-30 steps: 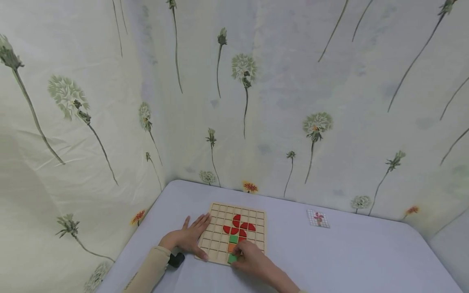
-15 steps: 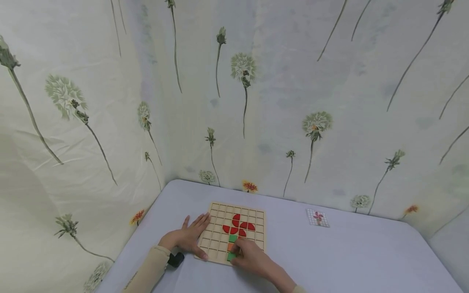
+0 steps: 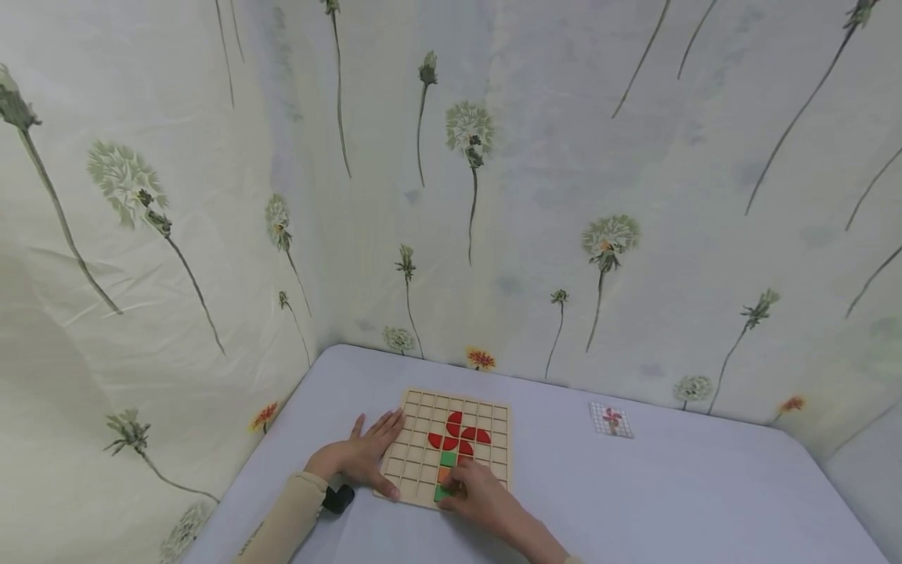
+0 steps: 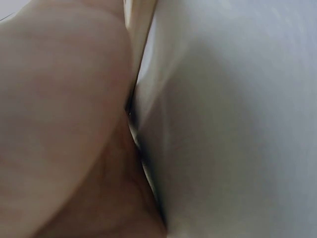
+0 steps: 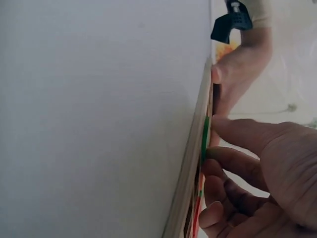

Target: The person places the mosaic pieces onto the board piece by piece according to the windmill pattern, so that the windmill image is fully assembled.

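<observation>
A square wooden grid board (image 3: 416, 450) lies on the table, with several red curved pieces (image 3: 454, 427) forming a pinwheel. Below the pinwheel a green tile (image 3: 448, 459) and an orange tile (image 3: 443, 475) sit in one column. My right hand (image 3: 486, 497) pinches another green tile (image 5: 205, 138) between thumb and index finger at the board's near edge; the tile is partly covered by the fingers. My left hand (image 3: 361, 457) rests with spread, straight fingers on the board's left edge. Its palm fills much of the left wrist view.
A small card (image 3: 611, 421) printed with a grid and a red pinwheel lies on the white table (image 3: 634, 501) to the right. A black device (image 3: 339, 500) is by my left wrist. Flower-patterned cloth (image 3: 521, 196) hangs behind the table.
My right hand has shifted slightly left with the green tile, along the bottom of the column. The left hand and the board have stayed put.
</observation>
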Demonstrator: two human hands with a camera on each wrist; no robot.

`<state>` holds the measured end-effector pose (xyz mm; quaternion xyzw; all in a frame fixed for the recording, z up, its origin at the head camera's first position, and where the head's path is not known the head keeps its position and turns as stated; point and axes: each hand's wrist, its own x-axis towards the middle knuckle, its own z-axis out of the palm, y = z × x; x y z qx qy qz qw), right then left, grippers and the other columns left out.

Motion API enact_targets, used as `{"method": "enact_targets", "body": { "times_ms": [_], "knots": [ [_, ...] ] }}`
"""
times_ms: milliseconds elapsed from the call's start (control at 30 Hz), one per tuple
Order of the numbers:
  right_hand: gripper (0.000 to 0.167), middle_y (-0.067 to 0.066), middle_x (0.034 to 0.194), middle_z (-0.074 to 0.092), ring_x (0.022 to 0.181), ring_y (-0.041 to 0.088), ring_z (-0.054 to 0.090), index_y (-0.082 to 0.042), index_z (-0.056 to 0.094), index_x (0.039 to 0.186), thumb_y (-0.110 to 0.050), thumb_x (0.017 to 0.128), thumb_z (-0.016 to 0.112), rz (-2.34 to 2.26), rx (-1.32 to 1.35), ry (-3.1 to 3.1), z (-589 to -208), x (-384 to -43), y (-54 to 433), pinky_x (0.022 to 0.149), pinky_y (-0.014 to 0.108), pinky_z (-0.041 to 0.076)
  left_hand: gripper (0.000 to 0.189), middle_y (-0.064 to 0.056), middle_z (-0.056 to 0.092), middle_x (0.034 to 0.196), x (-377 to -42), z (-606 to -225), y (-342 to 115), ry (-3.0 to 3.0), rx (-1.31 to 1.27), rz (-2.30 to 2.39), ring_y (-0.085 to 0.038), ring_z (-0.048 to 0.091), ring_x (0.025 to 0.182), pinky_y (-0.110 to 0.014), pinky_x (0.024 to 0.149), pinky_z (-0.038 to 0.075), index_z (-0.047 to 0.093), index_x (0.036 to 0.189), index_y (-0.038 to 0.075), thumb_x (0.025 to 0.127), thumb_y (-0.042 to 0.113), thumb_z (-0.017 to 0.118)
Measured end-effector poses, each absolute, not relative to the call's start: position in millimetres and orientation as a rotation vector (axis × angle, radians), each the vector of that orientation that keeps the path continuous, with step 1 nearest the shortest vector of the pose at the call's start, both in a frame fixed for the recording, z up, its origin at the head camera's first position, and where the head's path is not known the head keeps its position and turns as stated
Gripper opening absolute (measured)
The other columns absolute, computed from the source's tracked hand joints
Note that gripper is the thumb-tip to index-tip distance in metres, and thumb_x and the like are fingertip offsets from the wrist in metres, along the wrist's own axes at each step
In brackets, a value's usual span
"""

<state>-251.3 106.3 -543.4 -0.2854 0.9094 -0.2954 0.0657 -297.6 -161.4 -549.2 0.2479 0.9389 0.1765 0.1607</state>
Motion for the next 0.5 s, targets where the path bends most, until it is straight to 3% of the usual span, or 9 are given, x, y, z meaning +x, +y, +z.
{"method": "enact_targets", "body": {
  "times_ms": [367, 500],
  "knots": [
    [0.030, -0.010, 0.074, 0.055, 0.064, 0.001, 0.046, -0.010, 0.065, 0.104, -0.029, 0.082, 0.077, -1.008, -0.803, 2.738, -541, -248, 112, 0.055, 0.018, 0.043, 0.132, -0.008, -0.006, 0.164, -298, -552, -161, 2.684, 0.708, 0.498, -0.030, -0.006, 0.151, -0.064, 0.114, -0.009, -0.001, 0.156, 0.009, 0.065, 0.070, 0.074],
    [0.023, -0.010, 0.068, 0.054, 0.060, 0.001, 0.044, -0.014, 0.066, 0.099, -0.033, 0.088, 0.070, -1.070, -0.820, 2.731, -524, -246, 126, 0.050, 0.018, 0.040, 0.132, -0.008, -0.006, 0.164, -297, -550, -161, 2.676, 0.701, 0.498, -0.029, -0.006, 0.151, -0.064, 0.114, -0.010, 0.000, 0.156, 0.009, 0.065, 0.069, 0.075]
  ]
}}
